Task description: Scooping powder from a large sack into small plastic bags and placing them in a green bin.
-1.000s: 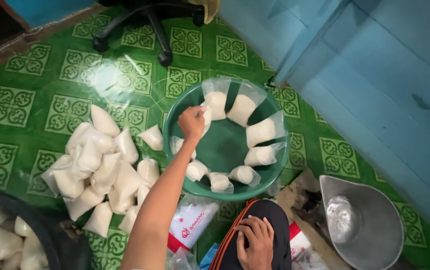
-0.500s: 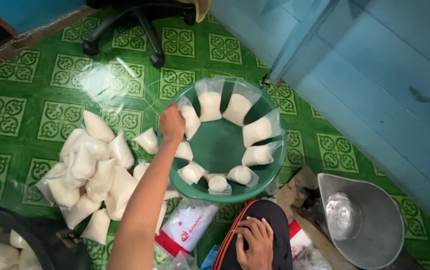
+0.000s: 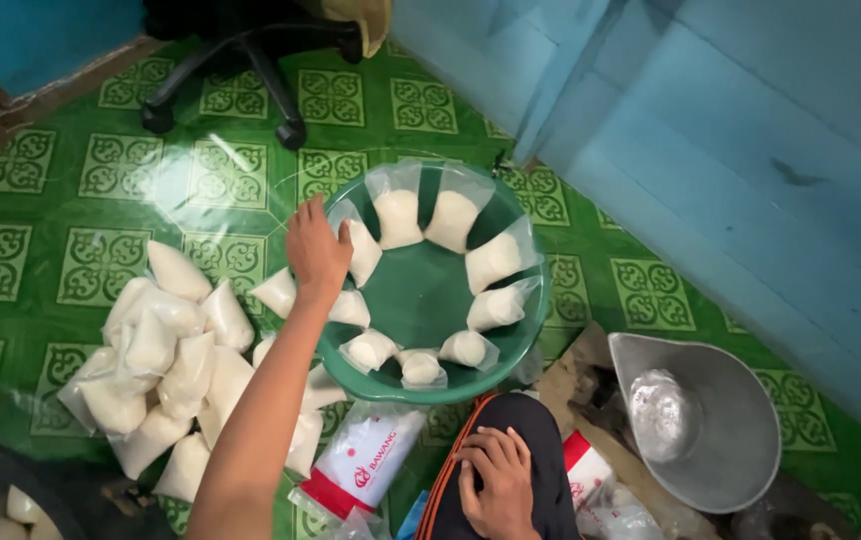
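**Q:** Left hand (image 3: 317, 250) — where is it, what's it doing?

**A:** It's at the near-left rim of the green basin (image 3: 420, 300), with my fingers laid over a small clear bag of white powder (image 3: 362, 252). The fingers are straight and loosely together. I only see the back of the hand, so I can't tell whether the thumb is pinching the bag underneath.

**Q:** Step?

**A:** I'd say placing: seating this bag in the ring of bags leaning round the basin wall. It looks nearly settled.

**Q:** Which way does the bag lie?

**A:** Its long axis runs from the rim toward the basin's middle. The empty clear neck is up at the rim by my fingertips, and the filled end points down and inward, just right of my knuckles.

**Q:** Next move needs?

**A:** Probably letting go without tipping the bag, then reaching back and left of my wrist to the pile of bags on the floor (image 3: 165, 350).

**Q:** Right hand (image 3: 495, 480)?

**A:** It's idle — flat on my thigh with fingers slightly spread, holding nothing. A metal scoop (image 3: 700, 420) sits off to its right.
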